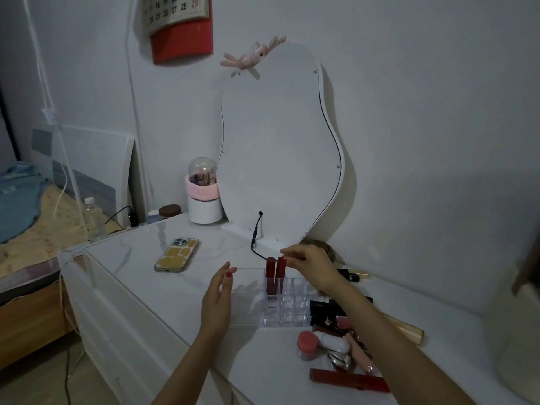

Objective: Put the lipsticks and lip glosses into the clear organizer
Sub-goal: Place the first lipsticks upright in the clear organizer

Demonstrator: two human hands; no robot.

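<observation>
A clear organizer (pixel 292 315) with several small compartments stands on the white dresser top (pixel 140 258). Two dark red lip gloss tubes stand upright side by side in its back left slots, the left one (pixel 270 276) and the right one (pixel 281 273). My right hand (pixel 312 267) is just above them, and its fingertips pinch the cap of the right tube. My left hand (pixel 217 299) is flat and open, touching the organizer's left end. More lipsticks and glosses lie loose to the right, among them a long red tube (pixel 347 379), a pink gloss (pixel 361 353) and a black-and-gold lipstick (pixel 353 275).
A phone (pixel 177 255) lies left of the organizer. Behind it stands a wavy white mirror (pixel 280 147) with a black cable (pixel 255 238) at its base. A white brush holder (pixel 203 206) sits at the back left. A bed is off the dresser's left edge.
</observation>
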